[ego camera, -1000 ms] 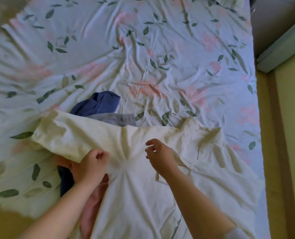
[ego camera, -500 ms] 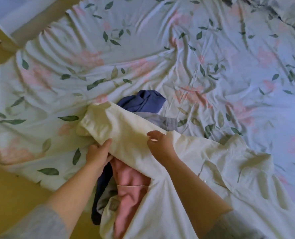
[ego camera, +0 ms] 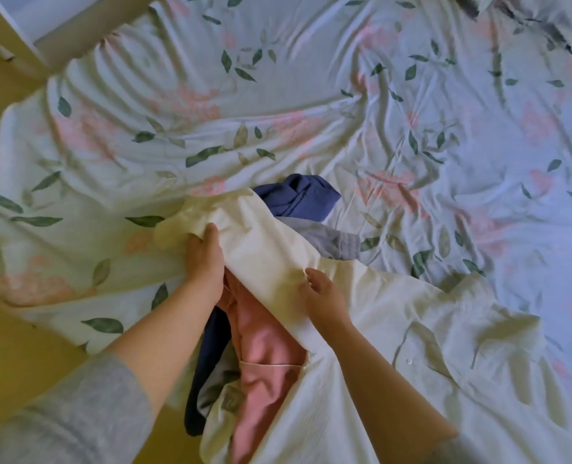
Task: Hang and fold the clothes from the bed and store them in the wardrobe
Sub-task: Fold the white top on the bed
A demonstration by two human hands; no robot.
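Cream-coloured, the shirt has its sleeve gripped by the left hand, thumb on top, while the right hand rests loose-fingered on it just beside, the shirt draped over a pink garment, navy garment and grey garment on the floral-sheeted bed.

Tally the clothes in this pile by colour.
Cream shirt: 1
Pink garment: 1
Blue garment: 1
Grey garment: 1
Dark navy piece: 1, may be part of the blue one
Total: 5, or 4 if so
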